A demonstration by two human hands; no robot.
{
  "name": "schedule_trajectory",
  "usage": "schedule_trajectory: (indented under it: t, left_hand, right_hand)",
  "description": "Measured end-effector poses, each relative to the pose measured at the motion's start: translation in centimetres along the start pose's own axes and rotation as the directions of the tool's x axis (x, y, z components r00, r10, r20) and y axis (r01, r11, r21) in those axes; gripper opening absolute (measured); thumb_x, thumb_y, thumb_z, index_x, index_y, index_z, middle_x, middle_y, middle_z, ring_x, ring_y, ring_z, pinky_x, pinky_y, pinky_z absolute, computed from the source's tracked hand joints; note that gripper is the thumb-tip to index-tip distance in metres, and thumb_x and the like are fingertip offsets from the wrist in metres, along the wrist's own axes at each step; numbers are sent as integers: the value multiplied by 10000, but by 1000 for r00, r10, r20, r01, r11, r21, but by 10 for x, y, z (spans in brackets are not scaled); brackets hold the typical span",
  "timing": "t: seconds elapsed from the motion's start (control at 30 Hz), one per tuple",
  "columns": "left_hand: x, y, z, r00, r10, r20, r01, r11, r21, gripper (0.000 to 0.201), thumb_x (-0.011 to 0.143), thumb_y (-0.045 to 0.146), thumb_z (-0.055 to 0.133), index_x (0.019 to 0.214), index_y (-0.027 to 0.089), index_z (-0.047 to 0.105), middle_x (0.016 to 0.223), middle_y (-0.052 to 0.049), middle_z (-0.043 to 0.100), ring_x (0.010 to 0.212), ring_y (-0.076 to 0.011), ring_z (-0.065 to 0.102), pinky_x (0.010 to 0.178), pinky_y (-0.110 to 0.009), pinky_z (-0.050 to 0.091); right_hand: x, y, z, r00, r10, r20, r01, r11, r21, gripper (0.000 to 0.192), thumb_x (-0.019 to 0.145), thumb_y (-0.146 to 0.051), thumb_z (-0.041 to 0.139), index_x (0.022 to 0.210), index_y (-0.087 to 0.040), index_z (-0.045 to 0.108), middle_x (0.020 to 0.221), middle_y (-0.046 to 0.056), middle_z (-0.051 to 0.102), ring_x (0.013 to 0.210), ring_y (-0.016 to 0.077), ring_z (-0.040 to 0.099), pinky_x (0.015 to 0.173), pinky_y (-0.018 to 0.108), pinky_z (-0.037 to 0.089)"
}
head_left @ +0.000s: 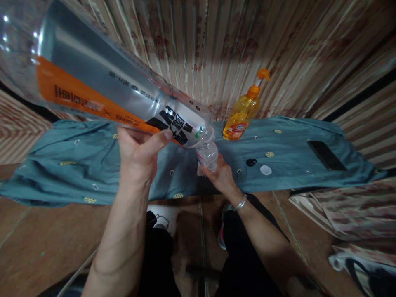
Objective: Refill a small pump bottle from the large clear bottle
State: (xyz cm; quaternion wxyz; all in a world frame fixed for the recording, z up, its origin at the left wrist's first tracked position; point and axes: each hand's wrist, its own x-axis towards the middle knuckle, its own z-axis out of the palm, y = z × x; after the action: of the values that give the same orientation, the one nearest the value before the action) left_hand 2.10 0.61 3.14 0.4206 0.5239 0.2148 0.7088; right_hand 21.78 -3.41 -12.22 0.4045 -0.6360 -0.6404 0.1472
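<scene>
My left hand [139,154] grips a large clear plastic bottle [102,86] with an orange and silver label, tilted so its mouth points down to the right. Its neck meets the top of a small clear bottle [208,156] that my right hand [221,177] holds upright just above the blue cloth [93,165]. A silver bangle [240,203] circles my right wrist. Whether liquid is flowing cannot be seen.
An orange pump bottle [243,111] stands on the cloth behind the small bottle. A black cap [251,162], a white cap [265,170] and a dark phone [326,155] lie to the right. Patterned fabric [340,210] and a bag [365,268] sit at the lower right.
</scene>
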Motion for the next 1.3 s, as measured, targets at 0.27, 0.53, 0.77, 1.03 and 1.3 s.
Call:
schedule_trajectory:
  t: [0.27,0.53,0.77,1.03,1.3]
  left_hand:
    - [-1,3,3,999,-24,-29,23,1000,-12,726,445,209,951,1111,327,687,822,13,727,899,-298,719,1084,-685,466]
    - [0,1,0,1000,-25,-5,25,1000,-15,518,483,195,932,945,278,713,874,-4,735,897,-285,721,1095,-681,456]
    - [0,-1,-2,1000,-3,8,3,1000,-8,487,512,185,926,929,290,697,902,2,736,907,-286,725,1075,-671,469]
    - [2,-2,0,1000,7,10,-6,1000,-29,505,486,184,939,911,309,697,908,7,744,879,-289,721,1065,-695,472]
    - [4,-5,2,1000,28,1,-28,999,-43,533,469,193,948,924,315,697,910,2,738,907,-301,721,1069,-711,457]
  right_hand:
    - [0,-1,0,1000,11,6,-11,1000,14,552,811,-404,703,1270,-153,527,1120,149,749,1016,320,743,858,426,586]
    - [0,-2,1,1000,19,-7,-18,999,28,564,804,-403,707,1275,-148,531,1103,145,750,1011,319,742,863,429,583]
    - [0,-1,0,1000,16,5,-16,1000,10,550,817,-415,697,1275,-167,521,1120,144,747,1026,323,739,853,433,586]
    - [0,0,0,1000,-2,-8,1,1000,-10,564,820,-430,686,1293,-171,520,1152,151,741,1045,331,734,857,438,586]
    - [0,1,2,1000,0,-6,0,1000,-13,573,821,-435,692,1293,-160,518,1168,167,735,1065,333,729,877,452,584]
